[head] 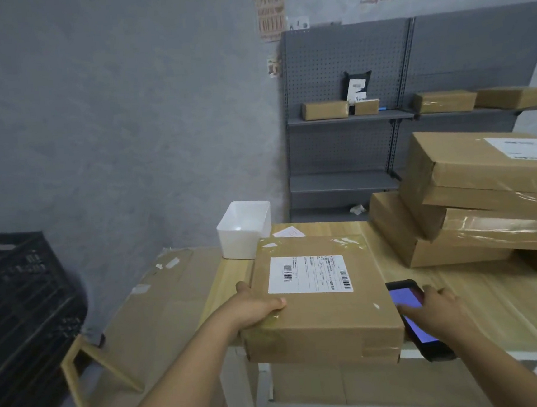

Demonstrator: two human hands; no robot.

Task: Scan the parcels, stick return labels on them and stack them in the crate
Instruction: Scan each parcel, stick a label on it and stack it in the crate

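Note:
A flat brown cardboard parcel (325,308) with a white barcode label on top lies at the near edge of the wooden table (484,307). My left hand (257,308) grips its near left edge, thumb on top. To the parcel's right, my right hand (432,310) holds a black handheld scanner (413,317) with a lit purple screen, just above the table. A black plastic crate (24,322) stands tilted at the far left, on the floor side.
A white plastic bin (243,228) sits at the table's far left corner, a loose label sheet (289,233) beside it. Stacked brown parcels (481,197) fill the table's right side. Grey pegboard shelving (350,118) behind holds several small boxes. Flattened cardboard (158,297) lies left of the table.

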